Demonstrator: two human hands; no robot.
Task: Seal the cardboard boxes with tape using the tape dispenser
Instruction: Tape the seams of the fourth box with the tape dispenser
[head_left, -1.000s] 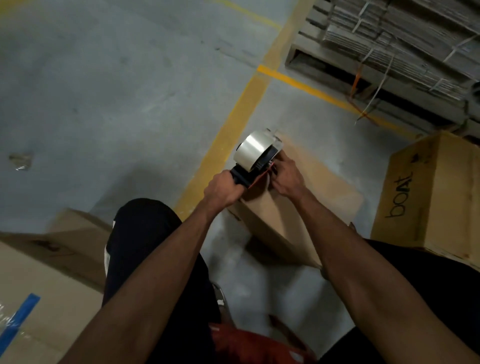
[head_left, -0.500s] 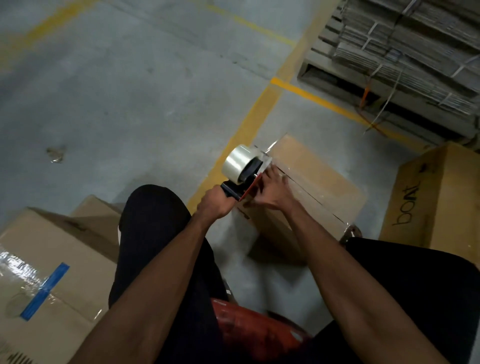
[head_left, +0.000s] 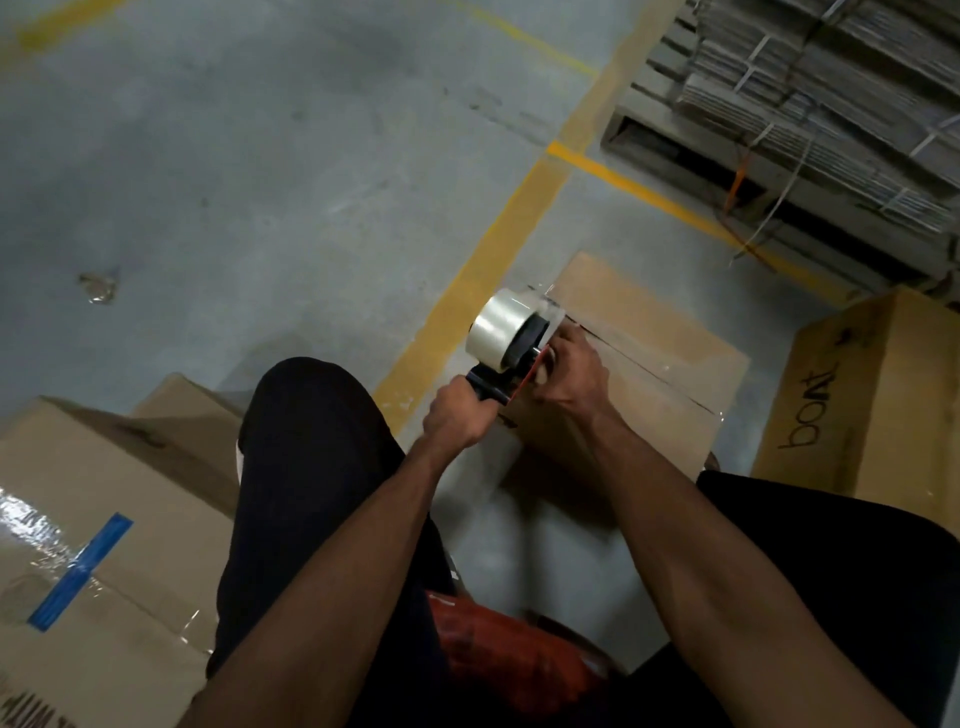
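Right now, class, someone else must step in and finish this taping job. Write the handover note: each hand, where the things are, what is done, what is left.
Left hand: grips the tape dispenser by its handle.
Right hand: fingers at the dispenser's front end, over the near edge of the small box; whether it pinches tape I cannot tell.
Done: clear tape seems to lie along that box's top seam. The box with blue tape on the left is already taped.
Left: cut or press down the tape end; the "boat" box on the right shows no tape from here.

Maybe four boxes (head_left: 639, 364), one dispenser (head_left: 506, 345).
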